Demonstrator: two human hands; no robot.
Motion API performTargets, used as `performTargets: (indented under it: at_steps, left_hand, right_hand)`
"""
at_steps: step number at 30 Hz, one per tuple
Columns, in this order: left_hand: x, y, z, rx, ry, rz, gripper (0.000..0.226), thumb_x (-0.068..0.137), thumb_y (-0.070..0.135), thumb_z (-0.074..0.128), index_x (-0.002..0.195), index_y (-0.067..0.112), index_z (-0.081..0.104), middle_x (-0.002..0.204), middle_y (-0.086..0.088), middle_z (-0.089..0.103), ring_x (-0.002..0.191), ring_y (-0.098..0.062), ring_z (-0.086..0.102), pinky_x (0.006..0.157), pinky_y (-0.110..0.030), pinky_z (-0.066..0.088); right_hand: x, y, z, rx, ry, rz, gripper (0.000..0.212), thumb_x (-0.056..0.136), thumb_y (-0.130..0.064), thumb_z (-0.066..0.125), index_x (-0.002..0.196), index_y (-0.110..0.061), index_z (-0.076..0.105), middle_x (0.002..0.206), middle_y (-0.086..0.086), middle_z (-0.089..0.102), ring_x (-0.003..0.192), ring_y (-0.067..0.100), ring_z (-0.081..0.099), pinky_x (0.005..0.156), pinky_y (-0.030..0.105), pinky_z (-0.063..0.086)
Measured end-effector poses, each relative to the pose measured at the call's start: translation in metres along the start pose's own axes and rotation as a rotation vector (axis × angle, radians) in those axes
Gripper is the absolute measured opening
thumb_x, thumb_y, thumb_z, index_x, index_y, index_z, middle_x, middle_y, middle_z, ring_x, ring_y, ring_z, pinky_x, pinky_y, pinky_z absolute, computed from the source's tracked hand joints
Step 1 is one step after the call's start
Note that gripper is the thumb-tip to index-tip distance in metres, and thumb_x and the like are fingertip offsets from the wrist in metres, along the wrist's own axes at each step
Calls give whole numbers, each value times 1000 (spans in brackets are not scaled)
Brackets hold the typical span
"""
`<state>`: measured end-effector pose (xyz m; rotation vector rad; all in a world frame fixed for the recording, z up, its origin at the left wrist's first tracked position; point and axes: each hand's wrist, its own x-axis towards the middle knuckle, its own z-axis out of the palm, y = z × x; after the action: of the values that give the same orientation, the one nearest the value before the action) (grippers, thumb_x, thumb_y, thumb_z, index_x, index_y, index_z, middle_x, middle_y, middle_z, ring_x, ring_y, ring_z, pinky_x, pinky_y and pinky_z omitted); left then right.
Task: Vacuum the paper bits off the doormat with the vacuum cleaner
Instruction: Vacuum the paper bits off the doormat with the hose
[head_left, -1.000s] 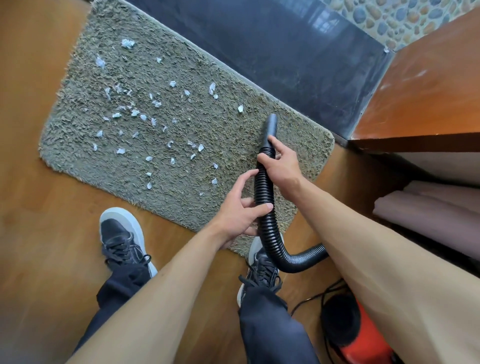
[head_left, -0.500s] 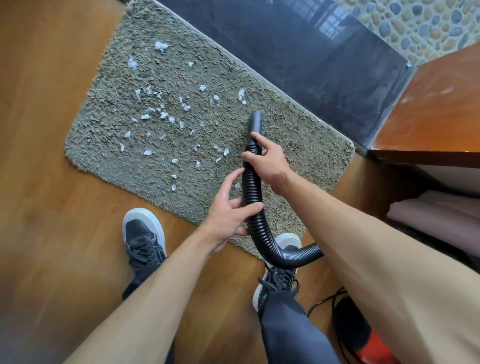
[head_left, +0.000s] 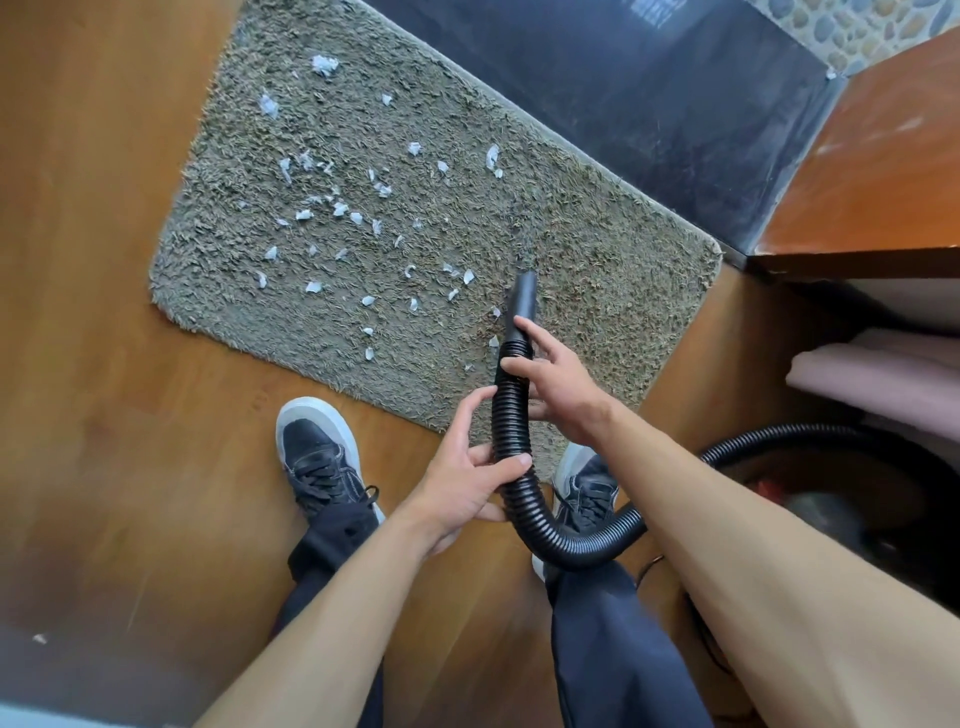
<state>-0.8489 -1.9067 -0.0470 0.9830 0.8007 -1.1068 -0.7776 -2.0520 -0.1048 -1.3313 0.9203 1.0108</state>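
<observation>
A shaggy grey-green doormat (head_left: 613, 260) lies on the wooden floor, strewn with several small white paper bits (head_left: 337, 208) over its left and middle parts. I hold the black ribbed vacuum hose (head_left: 511, 415) with both hands. My right hand (head_left: 556, 374) grips it just behind the smooth black nozzle (head_left: 523, 293), which points at the mat's middle-right area near a few bits. My left hand (head_left: 467, 473) grips the hose lower down, thumb across it. The hose curves right toward the vacuum cleaner body (head_left: 841, 514), blurred at the right edge.
My two dark sneakers (head_left: 317, 457) stand at the mat's near edge, the right one (head_left: 587, 488) partly on it. A dark stone threshold (head_left: 649, 78) borders the mat's far side. A wooden shelf unit (head_left: 872, 171) with folded pink cloth (head_left: 883, 374) is at the right.
The view has shifted, so the mat sits further right and lower in frame. The nozzle now points nearer the mat's middle bits, and the hose loops further right.
</observation>
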Motion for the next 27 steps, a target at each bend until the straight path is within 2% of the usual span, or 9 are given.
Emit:
performTargets:
  at_steps: [2, 7, 11, 16, 18, 20, 23, 25, 27]
  left_hand:
    - [-7, -6, -5, -7, 1, -20, 74, 91, 4, 69, 136, 54, 38, 96, -8, 74, 87, -24, 72, 76, -54, 59]
    - [-20, -20, -11, -30, 43, -55, 72, 92, 5, 69, 136, 54, 40, 100, -9, 75, 84, -22, 72, 65, -42, 58]
    - [-26, -29, -18, -21, 33, -60, 73, 91, 7, 71, 136, 55, 39, 102, -10, 75, 89, -26, 72, 65, -41, 57]
    - [-31, -32, -22, -41, 66, -16, 72, 91, 6, 70, 133, 57, 41, 102, -10, 75, 88, -26, 70, 77, -53, 58]
    - [-34, -31, -23, -71, 96, 8, 70, 91, 6, 69, 128, 59, 43, 103, -13, 74, 87, -25, 69, 83, -60, 56]
    - [-37, -29, -26, -98, 118, 20, 69, 91, 7, 69, 126, 60, 44, 108, -18, 73, 89, -27, 68, 85, -61, 56]
    - [-38, -29, -27, -110, 116, 10, 68, 91, 6, 69, 125, 61, 46, 115, -23, 70, 92, -30, 67, 87, -64, 54]
    - [-37, -31, -24, -105, 96, -11, 68, 91, 6, 69, 125, 61, 46, 112, -22, 71, 92, -31, 67, 87, -65, 53]
    - [-37, -36, -17, -92, 72, -38, 69, 91, 6, 69, 129, 59, 44, 105, -16, 73, 89, -28, 68, 86, -63, 55]
  right_hand:
    - [-5, 10, 5, 21, 10, 6, 64, 90, -5, 66, 142, -36, 47, 118, 15, 65, 88, 23, 71, 71, 42, 60]
    - [-16, 34, 22, 66, 69, -19, 56, 90, -7, 68, 138, -32, 52, 101, 10, 65, 76, 15, 71, 63, 36, 59]
    - [-24, 43, 28, 78, 69, -13, 56, 90, -7, 68, 139, -30, 51, 100, 9, 65, 70, 9, 71, 61, 35, 60]
    - [-23, 37, 38, 42, 10, -39, 58, 91, -6, 68, 141, -29, 50, 107, 14, 63, 82, 20, 70, 68, 42, 63]
    - [-20, 31, 46, 21, -26, -41, 60, 91, -5, 67, 142, -30, 49, 115, 19, 63, 85, 24, 70, 68, 40, 63]
    - [-18, 26, 54, 5, -52, -40, 61, 91, -5, 67, 143, -29, 48, 118, 22, 62, 84, 23, 69, 62, 33, 62]
    - [-17, 28, 57, 11, -47, -34, 62, 90, -3, 67, 143, -29, 48, 118, 23, 62, 87, 25, 68, 66, 35, 63]
    - [-19, 34, 52, 20, -24, -23, 62, 90, -3, 67, 143, -30, 48, 116, 23, 63, 89, 27, 67, 69, 37, 62]
    - [-24, 42, 43, 32, 6, -13, 62, 90, -3, 66, 143, -30, 49, 111, 19, 63, 87, 25, 67, 64, 34, 62]
